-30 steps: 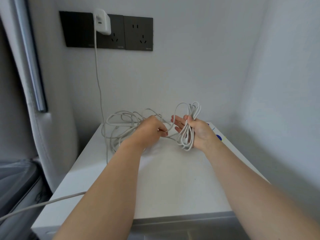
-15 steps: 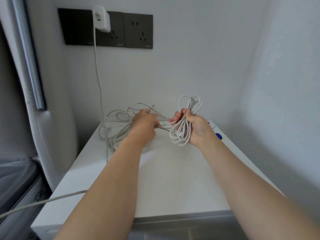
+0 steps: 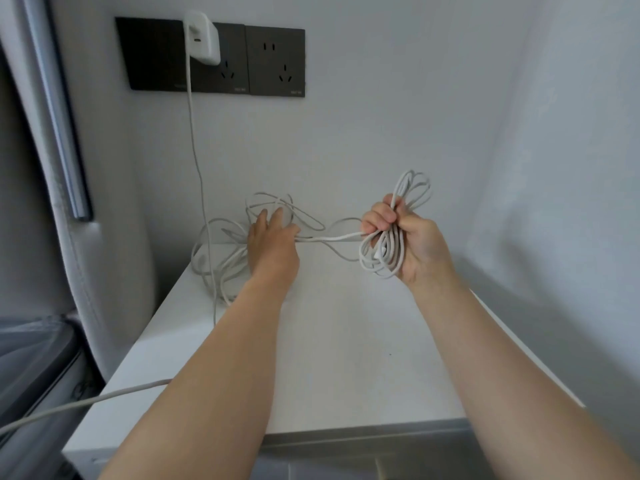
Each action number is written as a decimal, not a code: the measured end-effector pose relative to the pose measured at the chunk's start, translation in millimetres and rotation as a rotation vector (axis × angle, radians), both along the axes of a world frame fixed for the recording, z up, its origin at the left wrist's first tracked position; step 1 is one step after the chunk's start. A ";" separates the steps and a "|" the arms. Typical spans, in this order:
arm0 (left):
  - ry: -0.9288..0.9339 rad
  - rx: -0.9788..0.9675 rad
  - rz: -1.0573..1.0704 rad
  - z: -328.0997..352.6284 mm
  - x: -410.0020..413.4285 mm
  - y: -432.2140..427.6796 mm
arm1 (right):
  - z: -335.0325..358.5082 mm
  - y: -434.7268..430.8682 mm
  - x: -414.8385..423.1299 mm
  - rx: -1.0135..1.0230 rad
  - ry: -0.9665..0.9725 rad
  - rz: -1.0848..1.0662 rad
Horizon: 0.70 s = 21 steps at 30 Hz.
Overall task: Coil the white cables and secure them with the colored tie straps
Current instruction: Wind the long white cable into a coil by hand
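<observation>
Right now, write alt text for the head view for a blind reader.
A person's right hand grips a coil of white cable above a white table, one strand running to the left hand, which reaches flat-fingered into a loose cable tangle by the wall.

Coiled bundle [image 3: 388, 245]: white cable in several loops, gripped in the right hand [image 3: 415, 244], held upright above the surface [image 3: 346, 341]; loop ends show above and below the fist.
Linking strand [image 3: 332, 238]: one straight run from bundle to left hand [image 3: 273, 244].
Loose tangle [image 3: 232, 259]: white loops at the surface's back-left, by the wall.
</observation>
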<state>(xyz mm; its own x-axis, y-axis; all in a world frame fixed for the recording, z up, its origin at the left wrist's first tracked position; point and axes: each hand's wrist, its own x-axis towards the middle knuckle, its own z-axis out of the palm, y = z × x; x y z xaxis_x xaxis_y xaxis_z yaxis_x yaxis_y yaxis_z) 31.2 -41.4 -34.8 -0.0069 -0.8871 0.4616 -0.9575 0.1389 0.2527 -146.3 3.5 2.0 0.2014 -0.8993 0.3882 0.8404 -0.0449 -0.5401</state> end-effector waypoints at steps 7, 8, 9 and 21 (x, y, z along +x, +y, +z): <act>-0.003 0.155 0.195 -8.3 8.4 0.2 | 3.7 1.7 -10.0 -0.142 -0.139 0.331; -0.012 0.179 0.196 -6.8 7.8 2.1 | 4.8 1.7 -9.3 -0.142 -0.133 0.314; -0.031 0.215 0.191 -3.8 6.2 4.2 | 4.8 1.8 -8.9 -0.117 -0.118 0.230; -0.218 0.146 0.054 43.1 -26.6 45.7 | -5.5 -15.6 -16.5 0.237 -0.089 -0.182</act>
